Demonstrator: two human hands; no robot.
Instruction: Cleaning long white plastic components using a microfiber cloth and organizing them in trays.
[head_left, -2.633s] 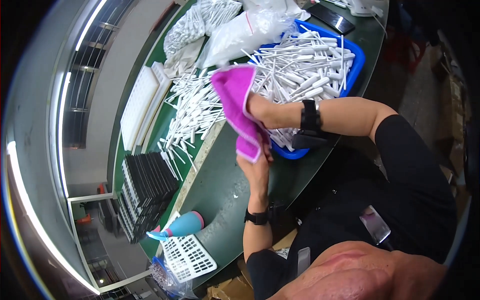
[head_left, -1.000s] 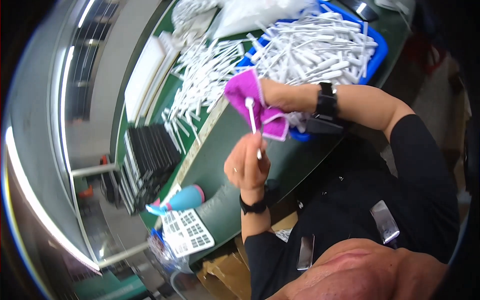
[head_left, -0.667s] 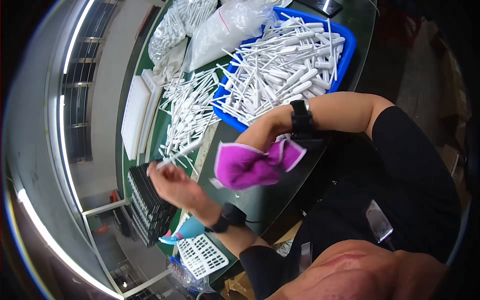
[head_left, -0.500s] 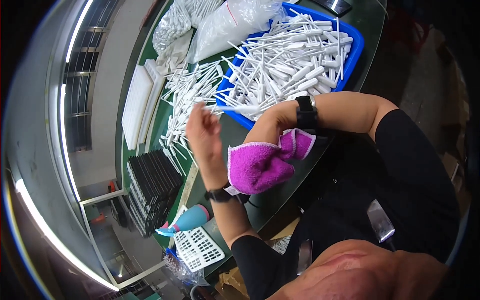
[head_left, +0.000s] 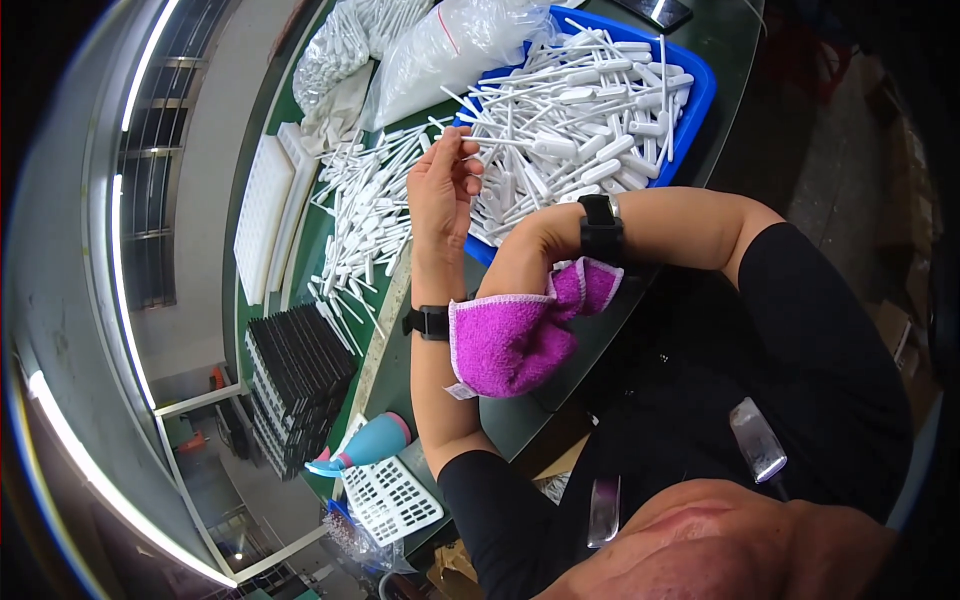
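Observation:
My left hand (head_left: 442,185) reaches over the near left corner of a blue tray (head_left: 700,95) heaped with white plastic sticks (head_left: 580,110). Its thumb and fingertips pinch one white stick (head_left: 462,140) at the tray's edge. A black band sits on that wrist. My right hand (head_left: 522,268) is folded back below the tray and closed in a purple cloth (head_left: 505,340), which hides its fingers. A black watch (head_left: 600,228) is on the right wrist.
Loose white sticks (head_left: 365,215) lie spread on the green table (head_left: 395,370) left of the tray. Beyond are clear plastic bags (head_left: 450,50), white foam trays (head_left: 262,210), a stack of black racks (head_left: 300,370), a light blue tool (head_left: 368,447) and a white grid basket (head_left: 393,497).
My left hand held a stick against the cloth, swung left to the black racks, then came up to the blue tray. The right hand dropped with the bunched cloth.

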